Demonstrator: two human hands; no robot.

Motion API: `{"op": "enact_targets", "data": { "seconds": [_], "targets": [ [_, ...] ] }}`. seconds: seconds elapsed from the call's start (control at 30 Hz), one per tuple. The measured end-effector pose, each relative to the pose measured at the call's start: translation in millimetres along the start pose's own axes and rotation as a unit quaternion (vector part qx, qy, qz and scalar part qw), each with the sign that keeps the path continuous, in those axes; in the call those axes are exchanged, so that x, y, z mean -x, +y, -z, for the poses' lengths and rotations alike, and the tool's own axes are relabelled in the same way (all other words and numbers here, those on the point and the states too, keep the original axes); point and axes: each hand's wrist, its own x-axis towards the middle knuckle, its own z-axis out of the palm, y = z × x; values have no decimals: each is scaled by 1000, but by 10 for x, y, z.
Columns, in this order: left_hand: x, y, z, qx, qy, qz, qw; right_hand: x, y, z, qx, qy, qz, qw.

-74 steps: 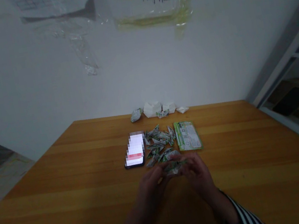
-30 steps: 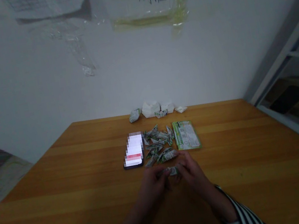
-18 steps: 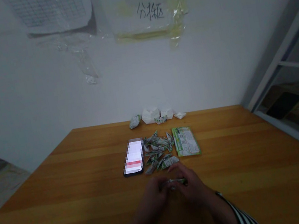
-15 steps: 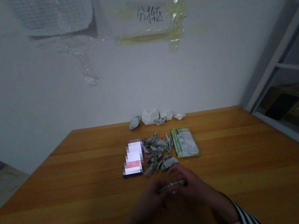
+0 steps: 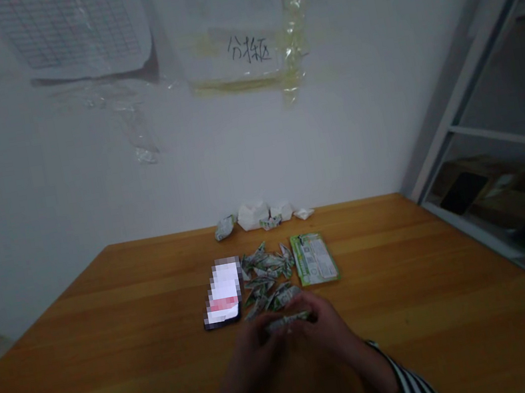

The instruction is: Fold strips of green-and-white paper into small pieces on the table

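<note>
A folded green-and-white wrapper strip [image 5: 289, 320] is being pinched between the left hand [image 5: 259, 347] and the right hand [image 5: 324, 331], both grips clenching it over the wooden worktop [image 5: 379, 257]. At twelve o'clock from the hands, a heap of folded wrapper pieces [image 5: 264, 277] is lying just beyond them. A phone [image 5: 222, 295] with a blurred screen is resting at eleven o'clock, a green printed packet [image 5: 314, 258] is lying at one o'clock, and crumpled white paper [image 5: 252, 216] is sitting along the far edge.

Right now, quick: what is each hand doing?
Left hand: closed, pinching a folded green-and-white wrapper strip.
Right hand: closed, pinching the same strip.
</note>
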Motion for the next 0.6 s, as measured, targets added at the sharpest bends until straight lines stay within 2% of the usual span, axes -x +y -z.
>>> {"op": "enact_targets", "data": {
  "seconds": [0.07, 0.17, 0.2, 0.27, 0.3, 0.33, 0.4, 0.47, 0.6],
  "targets": [
    [-29, 15, 35, 56, 80, -8, 995, -95, 12, 3, -28, 49, 18, 998],
    [-27, 104, 65, 98, 180, 3, 979, -183, -6, 55, -58, 47, 57, 996],
    [-16, 143, 70, 104, 200, 2, 974, -188, -17, 96, -26, 53, 66, 996],
    [12, 219, 73, 113, 227, 0, 967, -170, -40, 218, 109, 106, 84, 985],
    [25, 250, 73, 115, 238, 0, 964, -155, -48, 294, 190, 137, 103, 967],
    [36, 276, 72, 118, 246, -1, 962, -141, -54, 373, 266, 142, 121, 946],
    [50, 310, 69, 130, 256, -3, 958, -128, -54, 521, 387, 139, 145, 900],
    [53, 325, 66, 143, 259, -7, 955, -135, -47, 623, 464, 119, 133, 868],
    [45, 332, 55, 142, 259, -10, 955, -170, -48, 680, 521, 81, 98, 844]
  ]
}}
